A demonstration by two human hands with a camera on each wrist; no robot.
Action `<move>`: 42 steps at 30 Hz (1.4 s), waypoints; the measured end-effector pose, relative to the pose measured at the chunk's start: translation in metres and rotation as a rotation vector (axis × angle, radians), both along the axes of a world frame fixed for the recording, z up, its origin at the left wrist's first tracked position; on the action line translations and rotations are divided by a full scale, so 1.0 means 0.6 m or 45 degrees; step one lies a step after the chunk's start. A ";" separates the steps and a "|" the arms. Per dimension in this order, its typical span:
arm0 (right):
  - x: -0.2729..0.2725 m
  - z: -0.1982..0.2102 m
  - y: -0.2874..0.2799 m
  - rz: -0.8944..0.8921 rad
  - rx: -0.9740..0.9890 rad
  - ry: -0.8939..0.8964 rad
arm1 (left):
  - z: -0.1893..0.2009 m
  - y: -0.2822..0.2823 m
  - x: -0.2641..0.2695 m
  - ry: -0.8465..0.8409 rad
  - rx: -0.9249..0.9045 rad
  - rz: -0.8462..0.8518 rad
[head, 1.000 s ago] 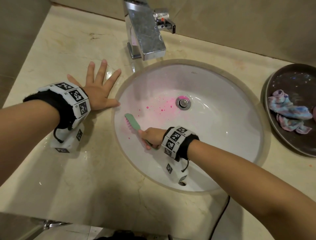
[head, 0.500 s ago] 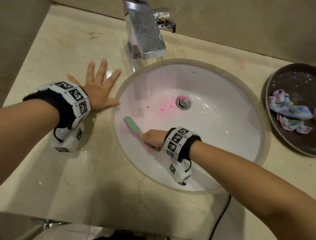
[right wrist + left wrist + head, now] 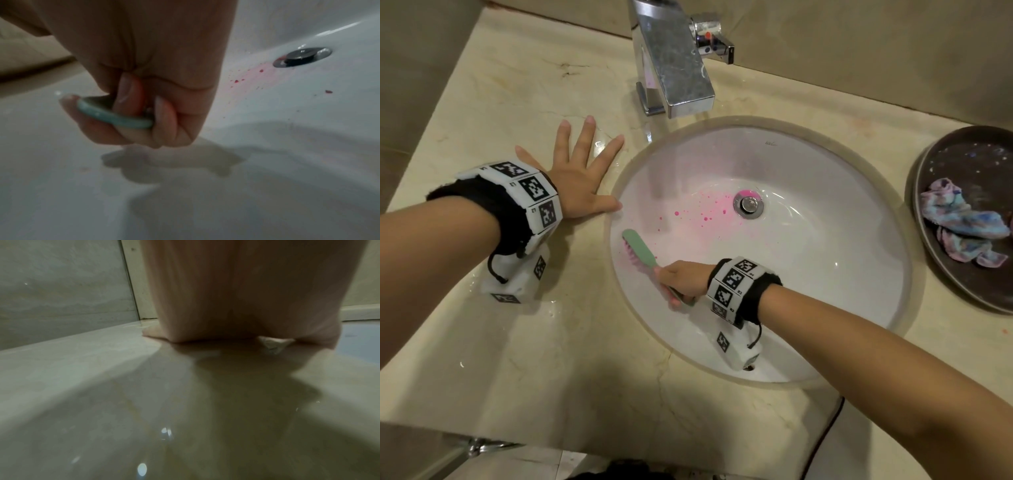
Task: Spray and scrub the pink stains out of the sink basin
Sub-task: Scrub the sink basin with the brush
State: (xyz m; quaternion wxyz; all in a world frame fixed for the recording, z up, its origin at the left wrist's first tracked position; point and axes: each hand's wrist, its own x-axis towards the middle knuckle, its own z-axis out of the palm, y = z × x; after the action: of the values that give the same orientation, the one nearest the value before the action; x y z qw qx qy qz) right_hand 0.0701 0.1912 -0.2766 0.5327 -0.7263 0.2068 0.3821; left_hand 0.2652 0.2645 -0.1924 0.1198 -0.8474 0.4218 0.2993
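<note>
A white oval sink basin (image 3: 825, 274) carries pink stains (image 3: 705, 214) left of the metal drain (image 3: 749, 204); the same pink stains (image 3: 246, 78) and drain (image 3: 302, 56) appear in the right wrist view. My right hand (image 3: 683, 279) grips the handle of a green brush (image 3: 640, 250) with pink bristles, whose head lies against the basin's left wall. In the right wrist view, my fingers (image 3: 164, 116) curl round the green brush handle (image 3: 115, 116). My left hand (image 3: 578, 171) lies flat with spread fingers on the countertop beside the basin's left rim.
A chrome faucet (image 3: 671, 61) stands behind the basin. A dark round tray (image 3: 962, 164) holding a crumpled multicoloured cloth (image 3: 962, 226) sits at the right. The beige marble countertop (image 3: 551, 359) is wet near my left wrist. A black cable (image 3: 825, 435) hangs at the front edge.
The brush and my right hand slid a little down and leftward along the basin's left wall. My left hand stayed put.
</note>
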 end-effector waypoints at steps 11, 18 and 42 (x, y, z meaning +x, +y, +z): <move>-0.005 -0.001 -0.016 -0.086 -0.137 0.038 | -0.001 0.001 0.002 0.006 0.003 0.001; -0.011 0.007 0.004 -0.023 0.005 0.012 | 0.001 0.000 0.000 -0.001 -0.007 0.003; 0.024 0.018 0.001 -0.275 0.001 -0.021 | 0.001 0.000 0.001 0.010 0.020 -0.002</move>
State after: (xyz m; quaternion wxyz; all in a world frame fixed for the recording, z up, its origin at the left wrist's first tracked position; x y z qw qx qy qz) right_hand 0.0846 0.1916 -0.2655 0.5727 -0.7027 0.2794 0.3165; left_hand 0.2660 0.2643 -0.1917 0.1250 -0.8449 0.4207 0.3057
